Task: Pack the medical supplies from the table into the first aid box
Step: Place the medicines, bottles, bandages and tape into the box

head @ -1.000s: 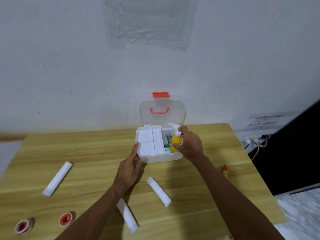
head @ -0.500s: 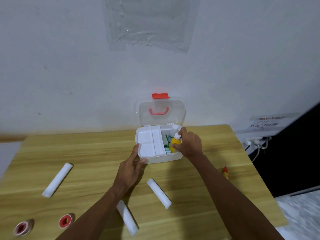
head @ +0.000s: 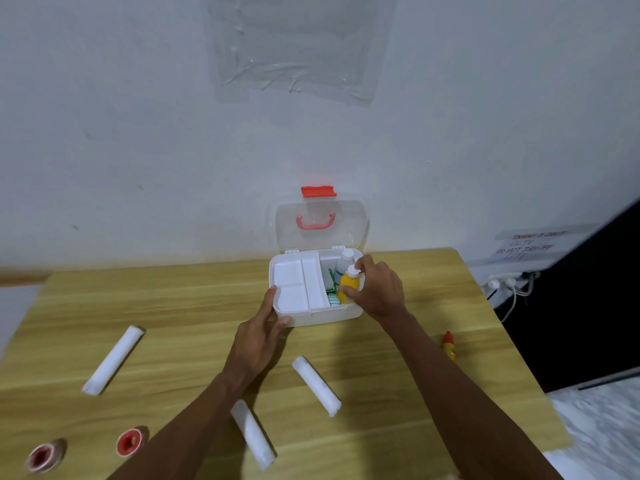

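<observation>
Right hand: the right hand (head: pixel 379 292) grips the yellow bottle (head: pixel 347 285), thumb low on its body and fingers curled over the white cap.
Yellow bottle: it stands nearly upright in the right-hand compartment of the first aid box (head: pixel 311 315), just in front of a white bottle (head: pixel 344 259) and beside a green packet (head: pixel 331 284).
Left hand: the left hand (head: pixel 258 337) holds the box's front-left corner, thumb on the front wall and fingers along the left side.
Box: it sits at 12 o'clock on the wooden table (head: pixel 173 306). Its clear lid (head: pixel 320 237) stands open against the wall, and the white insert tray (head: pixel 294 285) fills the left half.
Change: over the last second the yellow bottle has sunk a little lower into the compartment. Neither hand has shifted its hold.
Meaning: the bottle looks almost seated, so letting go is probably the next thing.
Still on the table: three gauze rolls lie at 9 o'clock (head: pixel 112 360), near the centre (head: pixel 317 386) and at 6 o'clock (head: pixel 252 434).
Also left: two red-cored tape rolls at 7 o'clock (head: pixel 130 442) and 8 o'clock (head: pixel 43 457), and a small red-and-yellow tube (head: pixel 449 345) at 3 o'clock.
Progress: judged early, since most supplies are still unpacked.
</observation>
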